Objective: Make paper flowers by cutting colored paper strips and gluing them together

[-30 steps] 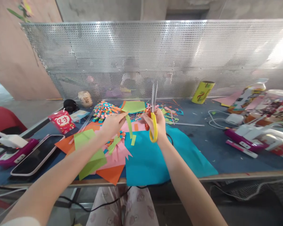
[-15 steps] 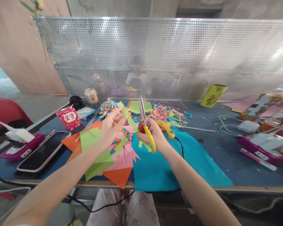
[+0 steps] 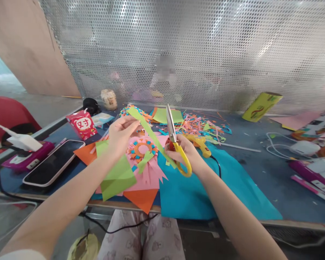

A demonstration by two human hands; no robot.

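Observation:
A long light-green paper strip point(image 3: 151, 134) slants between my two hands. The fingertips of my left hand point(image 3: 123, 131) are closed on its upper part. My right hand point(image 3: 184, 153) is wrapped round a pair of scissors point(image 3: 170, 124) with yellow and red handles, blades pointing up. The strip's lower end passes by the right thumb; whether that thumb pinches it is hidden. Below lies a round paper rosette point(image 3: 135, 150) in orange, blue and pink, with pink ribbon-like tails point(image 3: 151, 173) and a small green paper piece point(image 3: 145, 161) on it.
Green sheets point(image 3: 116, 180), orange paper point(image 3: 143, 200) and a large blue sheet point(image 3: 189, 198) cover the front. A yellow glue gun point(image 3: 202, 144) lies right, before shredded paper point(image 3: 197, 122). A phone point(image 3: 54, 164) and power strips sit at the sides; a perforated metal screen point(image 3: 206, 47) stands behind.
My left fingers have closed on the green strip, having been looser and more spread. The strip stretches out straighter between the hands. The view has tipped downward; the scissors remain in my right hand.

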